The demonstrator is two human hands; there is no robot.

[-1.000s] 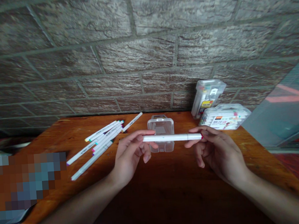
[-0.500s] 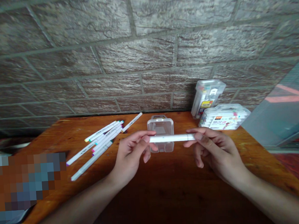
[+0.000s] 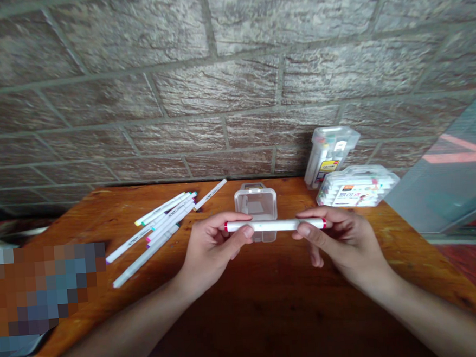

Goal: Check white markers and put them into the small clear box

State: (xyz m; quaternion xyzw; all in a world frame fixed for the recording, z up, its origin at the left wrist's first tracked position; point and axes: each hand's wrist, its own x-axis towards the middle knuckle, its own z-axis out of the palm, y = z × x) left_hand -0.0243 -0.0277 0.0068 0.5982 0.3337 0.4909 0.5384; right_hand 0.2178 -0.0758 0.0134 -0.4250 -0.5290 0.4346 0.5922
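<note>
Nearest, left hand [image 3: 208,251] and right hand [image 3: 351,244] share one white barrel marker with red ends [image 3: 274,226]: left has thumb and fingers closed near one end, right pinches near the other, both red ends showing. Marker is roughly level, raised off the brown wooden bench [image 3: 255,308], crossing the view of the small clear plastic open box [image 3: 240,205]; can't tell if it is above the box or just this side of it. To the left of the box, white markers with coloured ends [image 3: 170,224] lie in a loose, overlapping bunch, one white marker [image 3: 210,195] slanting off toward the box. Right of the box and a bit farther, a clear handled case of markers [image 3: 359,187] with a printed label, then a tall clear plastic case [image 3: 328,156] just behind it. Grey-brown brick wall [image 3: 248,85] behind everything. Risks: grip looks light, fingertips on a smooth round barrel, so uneven pressure could spin it or drop one end; lowering it could clip the box, probably light, and shove it; the bunched markers could roll if a sleeve-less forearm swings left.
</note>
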